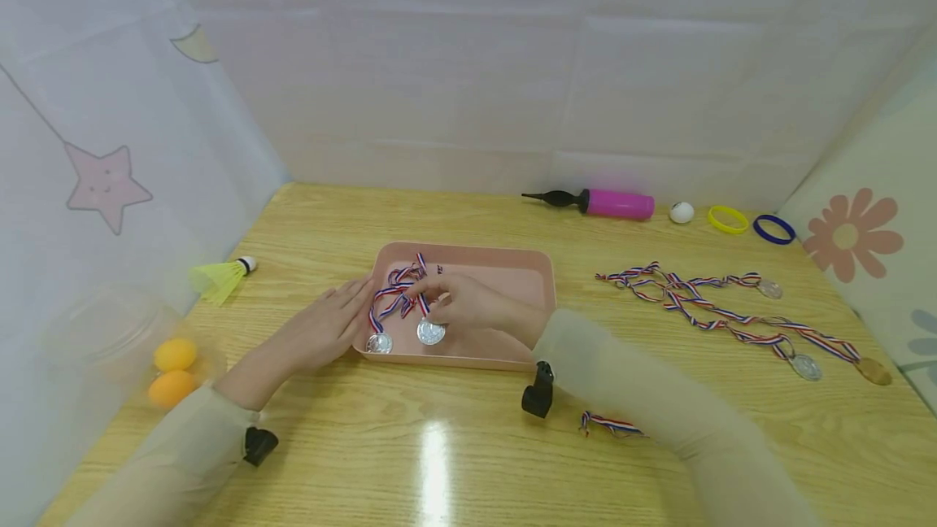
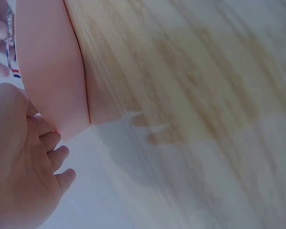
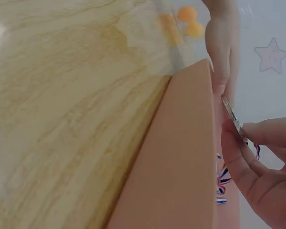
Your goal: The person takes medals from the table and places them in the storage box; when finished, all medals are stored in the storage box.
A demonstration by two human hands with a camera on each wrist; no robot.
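I see my right hand [image 1: 468, 303] pinching a silver medal [image 1: 430, 333] over the shallow pink plastic tray [image 1: 512, 267]; left hand [image 1: 322, 328] spread flat against its rim; tangled striped ribbon [image 1: 395, 291] could snag and drag the second medal [image 1: 379, 342] out.

R hand [image 1: 468, 303] pinches medal [image 1: 430, 333] in tray [image 1: 512, 267]; L hand [image 1: 325, 324] steadies rim.

A silver medal [image 1: 430, 333] on a red, white and blue ribbon [image 1: 398, 289] is pinched by the right hand [image 1: 468, 303] inside the pink tray [image 1: 505, 267], beside a second silver medal [image 1: 379, 342]; the left hand [image 1: 322, 328] lies flat against the tray's left edge.
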